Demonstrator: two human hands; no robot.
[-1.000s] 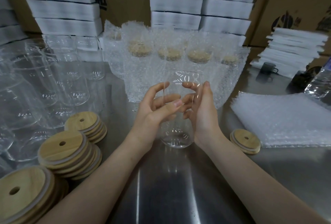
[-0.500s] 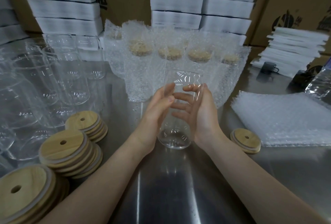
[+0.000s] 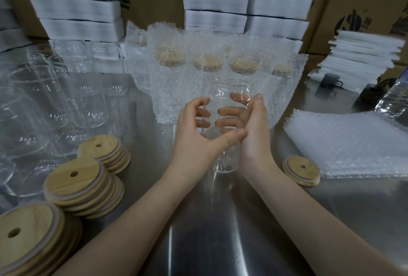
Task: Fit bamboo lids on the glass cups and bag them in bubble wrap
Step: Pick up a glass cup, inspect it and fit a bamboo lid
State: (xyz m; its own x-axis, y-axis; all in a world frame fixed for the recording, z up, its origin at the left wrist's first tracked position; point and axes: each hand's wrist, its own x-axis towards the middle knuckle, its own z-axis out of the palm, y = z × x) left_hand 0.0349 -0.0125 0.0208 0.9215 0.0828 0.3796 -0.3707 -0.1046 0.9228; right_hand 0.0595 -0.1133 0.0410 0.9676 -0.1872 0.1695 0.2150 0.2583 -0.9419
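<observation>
**Now: both hands round one bare cup**

Left hand (image 3: 194,136) & right hand (image 3: 254,136) both wrap the glass cup (image 3: 229,92), fingers curled behind it, left thumb across the front. Cup is upright, mid-surface (image 3: 220,220). Base prob. rests on it, hard to tell through the glass. Clear, no lid yet. To do this well: hold w/ the left, free the right for the lone bamboo lid (image 3: 301,171) near its wrist, press it on level. Bubble-wrap bags (image 3: 353,143) lie further right.
</observation>
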